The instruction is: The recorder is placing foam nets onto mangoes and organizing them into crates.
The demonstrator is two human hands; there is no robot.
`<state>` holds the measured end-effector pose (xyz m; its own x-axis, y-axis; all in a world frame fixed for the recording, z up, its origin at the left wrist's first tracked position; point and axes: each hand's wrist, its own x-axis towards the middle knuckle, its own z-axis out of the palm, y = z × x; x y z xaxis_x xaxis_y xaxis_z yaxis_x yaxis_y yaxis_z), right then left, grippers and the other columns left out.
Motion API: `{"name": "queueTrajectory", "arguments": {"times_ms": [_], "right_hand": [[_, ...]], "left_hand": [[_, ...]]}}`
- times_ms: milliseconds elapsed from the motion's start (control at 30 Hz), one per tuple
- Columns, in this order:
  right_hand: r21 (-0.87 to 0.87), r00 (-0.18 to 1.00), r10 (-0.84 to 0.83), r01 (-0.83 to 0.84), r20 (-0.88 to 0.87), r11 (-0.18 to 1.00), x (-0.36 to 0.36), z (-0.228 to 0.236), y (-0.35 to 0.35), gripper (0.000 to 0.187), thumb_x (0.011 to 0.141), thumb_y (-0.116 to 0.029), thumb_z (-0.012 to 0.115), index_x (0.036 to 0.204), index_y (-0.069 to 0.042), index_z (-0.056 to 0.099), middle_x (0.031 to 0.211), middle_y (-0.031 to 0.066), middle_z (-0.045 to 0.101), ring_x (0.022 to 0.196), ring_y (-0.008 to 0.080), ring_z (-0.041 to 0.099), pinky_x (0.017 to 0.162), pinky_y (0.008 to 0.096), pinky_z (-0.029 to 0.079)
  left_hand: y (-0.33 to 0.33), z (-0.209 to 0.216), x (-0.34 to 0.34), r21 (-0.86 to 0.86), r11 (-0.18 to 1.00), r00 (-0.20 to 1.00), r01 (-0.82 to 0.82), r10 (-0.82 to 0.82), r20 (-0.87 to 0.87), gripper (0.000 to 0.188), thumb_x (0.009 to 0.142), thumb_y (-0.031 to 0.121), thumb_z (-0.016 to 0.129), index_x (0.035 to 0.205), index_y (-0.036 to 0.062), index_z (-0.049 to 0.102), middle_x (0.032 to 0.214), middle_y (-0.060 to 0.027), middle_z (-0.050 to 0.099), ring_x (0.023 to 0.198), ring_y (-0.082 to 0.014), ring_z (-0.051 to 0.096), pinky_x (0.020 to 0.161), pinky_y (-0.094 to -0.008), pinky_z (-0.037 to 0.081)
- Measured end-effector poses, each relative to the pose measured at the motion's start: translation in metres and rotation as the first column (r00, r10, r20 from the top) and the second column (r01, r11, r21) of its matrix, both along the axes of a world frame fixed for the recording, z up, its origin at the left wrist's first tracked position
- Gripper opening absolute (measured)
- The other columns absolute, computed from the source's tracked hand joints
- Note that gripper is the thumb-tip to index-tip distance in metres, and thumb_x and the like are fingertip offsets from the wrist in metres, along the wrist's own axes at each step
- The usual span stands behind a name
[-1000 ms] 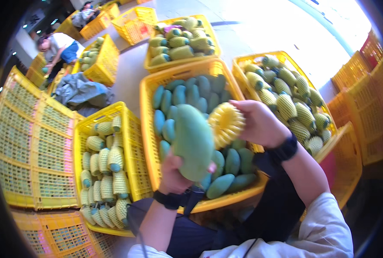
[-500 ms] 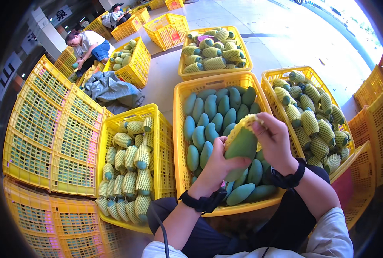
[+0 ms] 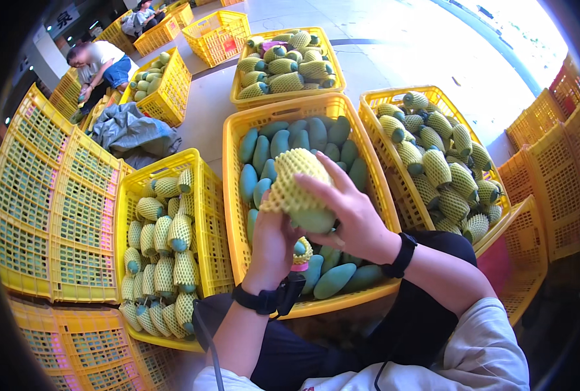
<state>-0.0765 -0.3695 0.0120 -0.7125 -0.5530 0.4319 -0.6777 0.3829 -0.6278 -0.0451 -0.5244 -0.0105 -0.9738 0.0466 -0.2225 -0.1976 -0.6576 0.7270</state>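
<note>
A green mango (image 3: 314, 220) is up between my two hands over the middle crate, with a pale yellow foam net (image 3: 297, 171) covering most of it; its lower end is bare. My left hand (image 3: 271, 242) grips the mango from below and the left, its fingers partly hidden behind it. My right hand (image 3: 350, 205) wraps over the right side, with fingers pressed on the net. Beneath them, bare green mangoes (image 3: 332, 281) fill the yellow crate (image 3: 376, 156). Just right of my left wrist shows a small netted piece with a pink band (image 3: 301, 266), partly hidden.
Netted mangoes stand packed in the left crate (image 3: 215, 241); others lie loose in the right crate (image 3: 384, 169) and far crate (image 3: 339, 72). Stacked yellow crates (image 3: 32, 215) wall the left side. A grey sheet (image 3: 137, 133) lies near another person (image 3: 111, 62), who sits with mangoes.
The foam net has gone from the mango's edge to over most of it. My right hand has moved from its top to its right side. The view has shifted, so the crates appear further left.
</note>
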Motion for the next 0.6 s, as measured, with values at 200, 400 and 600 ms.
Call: {"name": "queueTrajectory", "arguments": {"times_ms": [200,400,600], "right_hand": [[-0.179,0.981,-0.136,0.11,-0.139,0.978,-0.011,0.0,0.01,0.075,0.063,-0.006,0.072,0.13,-0.015,0.04,0.137,0.0286,0.026,0.113,0.0462,0.044,0.09,0.0425,0.044],[0.094,0.996,0.04,-0.033,-0.078,0.995,-0.022,-0.001,0.022,0.074,0.06,0.011,0.052,0.131,-0.008,0.036,0.134,0.0194,0.036,0.124,0.0363,0.037,0.102,0.0399,0.034],[-0.574,0.314,0.48,0.45,0.819,0.684,-0.035,-0.01,0.031,0.041,0.089,-0.028,0.049,0.124,-0.006,0.043,0.112,0.0161,0.056,0.1,0.0221,0.056,0.087,0.0335,0.045]], "left_hand": [[0.007,0.004,0.002,-0.031,0.986,0.971,0.161,-0.164,-0.172,0.033,0.091,0.033,0.048,0.115,0.0108,0.045,0.108,-0.0025,0.056,0.102,-0.0128,0.053,0.084,-0.0327,0.044],[-0.004,-0.002,-0.006,0.047,0.998,0.999,0.043,-0.042,-0.027,0.048,0.088,0.037,0.051,0.125,0.0075,0.041,0.119,-0.0082,0.052,0.11,-0.0224,0.051,0.09,-0.0399,0.044],[-0.007,0.008,0.0,0.235,0.951,0.944,0.203,-0.127,-0.303,0.071,0.082,0.03,0.055,0.138,0.0056,0.02,0.129,-0.0172,0.041,0.12,-0.0268,0.041,0.101,-0.0425,0.034]]}}
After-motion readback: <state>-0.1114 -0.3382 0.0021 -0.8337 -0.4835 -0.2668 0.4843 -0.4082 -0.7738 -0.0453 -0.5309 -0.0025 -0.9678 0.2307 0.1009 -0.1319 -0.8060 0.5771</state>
